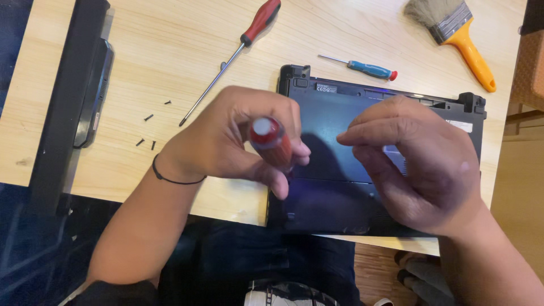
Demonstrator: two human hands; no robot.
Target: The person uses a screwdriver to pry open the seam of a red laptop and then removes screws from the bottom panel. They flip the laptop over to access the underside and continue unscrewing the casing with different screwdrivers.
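Note:
A black laptop [340,113] lies upside down on the wooden table [170,45], its near edge over my lap. My left hand [232,139] grips a red-handled screwdriver [272,141] upright over the laptop's left edge; the tip is hidden under my fingers. My right hand [422,164] hovers over the laptop's right half with fingers curled, thumb and forefinger close together. Whether anything small sits between them is hidden.
A second red-handled screwdriver [238,48] and a small blue one [365,69] lie on the table. A yellow-handled brush [456,34] is at the top right. Several loose black screws [148,118] lie left. A long black battery-like part [85,90] rests at the left edge.

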